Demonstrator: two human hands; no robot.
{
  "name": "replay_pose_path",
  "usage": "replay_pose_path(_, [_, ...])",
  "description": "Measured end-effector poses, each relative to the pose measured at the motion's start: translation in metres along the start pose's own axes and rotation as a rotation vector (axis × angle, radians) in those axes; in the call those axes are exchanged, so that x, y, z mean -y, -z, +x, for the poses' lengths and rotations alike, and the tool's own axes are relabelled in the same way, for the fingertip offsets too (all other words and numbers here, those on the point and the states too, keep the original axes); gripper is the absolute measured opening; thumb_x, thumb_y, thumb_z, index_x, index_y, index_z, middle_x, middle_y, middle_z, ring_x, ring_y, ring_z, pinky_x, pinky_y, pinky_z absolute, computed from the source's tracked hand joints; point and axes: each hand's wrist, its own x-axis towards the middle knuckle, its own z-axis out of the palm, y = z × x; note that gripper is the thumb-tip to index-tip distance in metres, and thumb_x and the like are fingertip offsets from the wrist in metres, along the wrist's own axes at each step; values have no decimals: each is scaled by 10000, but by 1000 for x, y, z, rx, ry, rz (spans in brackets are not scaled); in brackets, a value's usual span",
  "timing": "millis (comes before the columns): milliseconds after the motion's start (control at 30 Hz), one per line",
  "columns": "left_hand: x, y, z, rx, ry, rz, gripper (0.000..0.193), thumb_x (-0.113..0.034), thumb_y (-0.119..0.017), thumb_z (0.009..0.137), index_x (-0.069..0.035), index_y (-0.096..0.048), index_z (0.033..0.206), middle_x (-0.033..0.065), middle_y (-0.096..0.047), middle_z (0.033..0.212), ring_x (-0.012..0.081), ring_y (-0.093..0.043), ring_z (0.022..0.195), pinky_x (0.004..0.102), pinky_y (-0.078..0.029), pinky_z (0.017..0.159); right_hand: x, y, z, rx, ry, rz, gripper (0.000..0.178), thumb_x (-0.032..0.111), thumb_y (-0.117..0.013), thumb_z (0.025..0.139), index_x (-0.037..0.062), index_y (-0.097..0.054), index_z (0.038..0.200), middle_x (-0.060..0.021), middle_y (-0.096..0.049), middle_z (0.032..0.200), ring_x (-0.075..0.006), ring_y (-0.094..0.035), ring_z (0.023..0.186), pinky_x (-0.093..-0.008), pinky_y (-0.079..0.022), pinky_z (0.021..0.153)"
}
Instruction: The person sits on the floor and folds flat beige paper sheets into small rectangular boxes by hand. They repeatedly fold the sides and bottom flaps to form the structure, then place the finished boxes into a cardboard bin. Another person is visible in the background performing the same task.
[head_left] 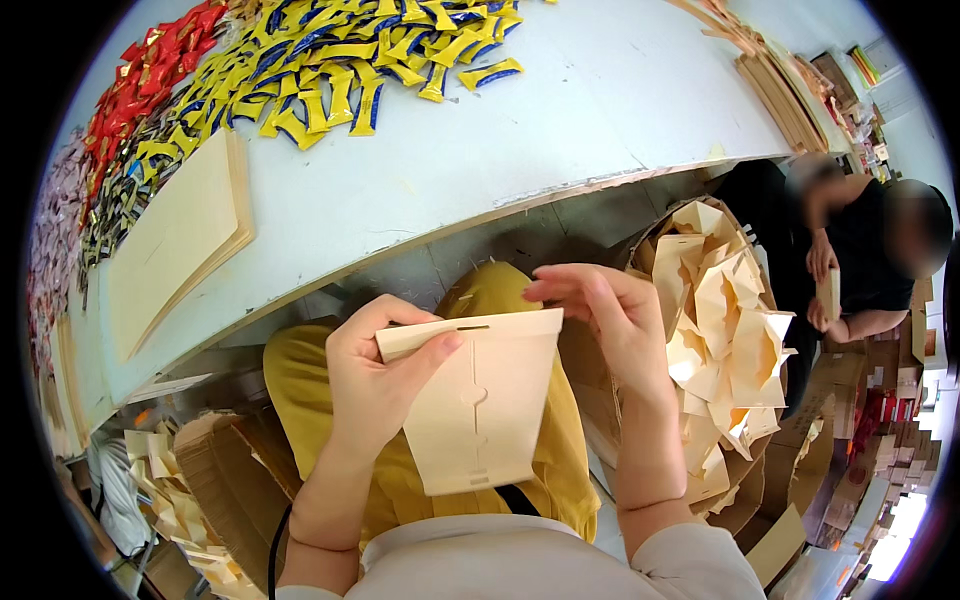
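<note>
A cream folding carton point(500, 400) is held over my lap, wider at the top edge and narrower at the bottom, with a slot near the top and a seam with a round tab down its middle. My left hand point(385, 365) pinches its upper left corner, thumb on the near face and fingers behind. By the upper right corner my right hand point(610, 310) is raised, its fingers loosely bent and apart, with nothing seen in them. Whether a fingertip touches the carton's edge there I cannot tell.
A white table point(450, 150) curves ahead, bearing yellow-and-blue packets point(350, 60), red packets point(150, 70) and a stack of flat cream cartons point(185, 240). At my right stands a cardboard box full of folded cartons point(720, 330). Another person point(860, 240) sits beyond it.
</note>
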Motion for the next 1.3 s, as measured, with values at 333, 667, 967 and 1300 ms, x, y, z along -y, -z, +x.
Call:
replay_pose_path(333, [17,14,-1,7,109,-261,187,-140,-639,990,37,-698,1010,-8,-658,788,16,-533,662,184,-411,566,-3,-23,-9,-27,-31,260,175,95,-656,967,-55,-735,1011,-80,-732,863,-100,-661,730,-221,-535,652])
replay_pose_path(667, [9,21,-2,-682,-158,-573,347,-215,-492,1058,87,-578,1205,132,-657,1189,195,-650,1074,331,-544,922,-36,13,-8,388,62,1107,981,598,-602,930,138,-62,1607,-268,-474,1452,-347,-597,1220,-535,-489,1010])
replay_pose_path(967, [4,46,-15,-255,-348,-617,605,-163,-591,932,3,-368,1469,207,-516,1413,302,-521,1298,448,-408,1107,-6,10,-4,-68,-110,511,386,-9,-638,933,-32,-595,1316,-73,-707,1101,-132,-670,972,-271,-542,823])
replay_pose_path(1300, [-18,18,-1,85,-116,457,700,-77,-847,741,8,-530,1358,146,-650,1239,234,-637,1118,344,-506,966,25,-9,-3,49,-75,109,405,2,-698,878,-35,-638,1276,-54,-708,1107,-96,-633,1013,-263,-499,897])
